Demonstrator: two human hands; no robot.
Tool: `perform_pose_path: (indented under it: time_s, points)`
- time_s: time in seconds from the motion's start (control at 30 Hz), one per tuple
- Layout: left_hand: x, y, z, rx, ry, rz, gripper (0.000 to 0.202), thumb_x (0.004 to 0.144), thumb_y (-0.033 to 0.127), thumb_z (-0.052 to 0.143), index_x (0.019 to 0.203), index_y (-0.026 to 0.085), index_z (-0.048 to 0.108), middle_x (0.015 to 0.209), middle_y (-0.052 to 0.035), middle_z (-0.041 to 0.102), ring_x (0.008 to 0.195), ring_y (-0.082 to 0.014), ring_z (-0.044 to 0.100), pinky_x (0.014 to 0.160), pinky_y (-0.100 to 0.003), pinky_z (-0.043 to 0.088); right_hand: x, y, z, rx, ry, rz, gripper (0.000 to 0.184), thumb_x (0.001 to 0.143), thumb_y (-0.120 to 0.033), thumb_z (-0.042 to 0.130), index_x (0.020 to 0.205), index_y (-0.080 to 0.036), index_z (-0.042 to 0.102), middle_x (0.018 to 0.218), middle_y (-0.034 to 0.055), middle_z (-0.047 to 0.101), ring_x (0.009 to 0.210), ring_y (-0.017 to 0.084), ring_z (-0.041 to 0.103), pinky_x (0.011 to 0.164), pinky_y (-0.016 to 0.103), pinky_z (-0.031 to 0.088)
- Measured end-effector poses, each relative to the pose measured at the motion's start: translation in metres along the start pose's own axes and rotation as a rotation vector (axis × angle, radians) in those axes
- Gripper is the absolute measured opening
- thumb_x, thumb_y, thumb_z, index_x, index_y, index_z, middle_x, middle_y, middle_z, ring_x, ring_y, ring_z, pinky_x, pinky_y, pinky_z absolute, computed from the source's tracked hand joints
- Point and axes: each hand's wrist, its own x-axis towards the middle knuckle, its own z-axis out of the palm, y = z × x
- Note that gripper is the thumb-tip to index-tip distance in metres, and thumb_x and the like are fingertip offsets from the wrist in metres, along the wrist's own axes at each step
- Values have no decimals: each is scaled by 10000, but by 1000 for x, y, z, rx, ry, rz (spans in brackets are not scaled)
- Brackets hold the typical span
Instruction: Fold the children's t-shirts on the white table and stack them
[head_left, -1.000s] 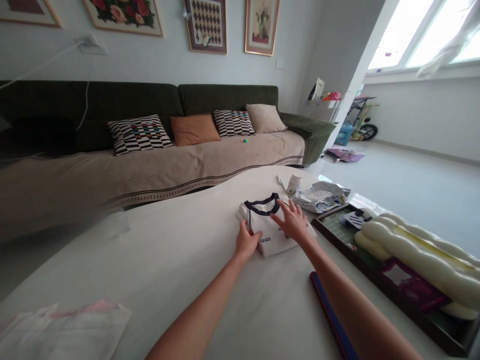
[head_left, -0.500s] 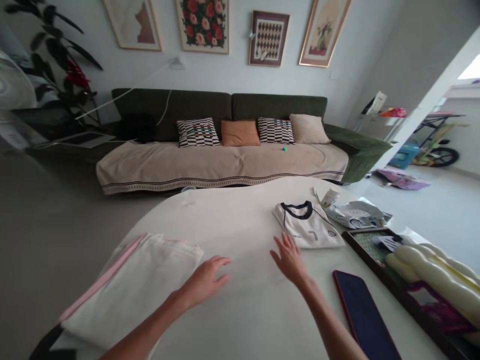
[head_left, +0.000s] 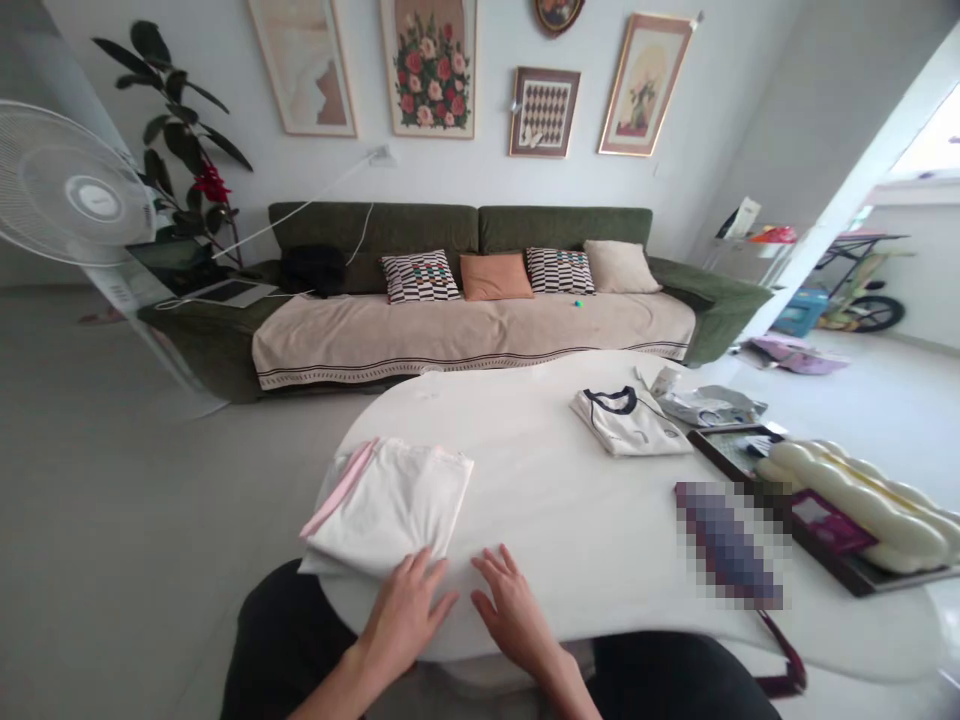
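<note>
The green sofa with its beige cover runs across the room at my twelve o'clock, well beyond the far edge of the counter. The white oval counter fills the space in front of me, and my lap shows dark under its near rim. A standing fan is off at ten o'clock, away from the counter.

On the counter at two to three o'clock sits a dark tray with a cream, ribbed cushion-like thing lying in it. Just inside the tray, toward me, is a flat dark thing too blurred to make out.

The folded white cloth with a pink edge lies at eleven o'clock, close to the near rim, its pink strip along the left side. A smaller folded white shirt with a dark collar lies at one o'clock, well apart from the cloth, with crumpled wrapping just beyond it.

My left hand is released and flat, its fingertips resting on the near edge of the folded cloth. My right hand is also flat, fingers spread on the bare counter just beside the cloth's near right corner, grasping nothing.
</note>
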Motion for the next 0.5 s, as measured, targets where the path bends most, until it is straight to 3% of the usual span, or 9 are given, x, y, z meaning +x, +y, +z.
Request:
perform_pose_path:
  time_s: [0.13,0.23,0.33,0.5]
  points:
    - [18,-26,-23,-99,-21,35,309,824,334,441,1055,214,607,1024,-85,634,981,-223,563,867,-340,417,3,-12,9,17,84,-47,422,777,-129,406,1188,-110,501,1152,106,576,1114,196,487,1039,356,257]
    - [48,-65,-37,-13,91,-9,320,820,286,415,1063,182,597,1134,-94,583,1084,-213,503,946,-333,364,11,-20,14,4,115,-10,415,773,-138,420,1177,-101,511,1133,108,585,1087,205,499,987,332,321]
    - [83,-97,-44,86,113,-11,362,803,204,384,1115,144,559,1207,-110,534,1142,-215,456,992,-363,317,20,-28,18,3,124,23,398,778,-145,423,1160,-90,522,1118,105,591,1066,200,501,928,293,370]
    - [132,-117,-48,97,60,61,413,773,113,361,1154,134,520,1254,-108,500,1193,-203,401,1018,-381,249,21,-36,23,-29,113,28,342,715,-91,454,1026,-136,587,1034,72,618,987,209,510,893,292,380]
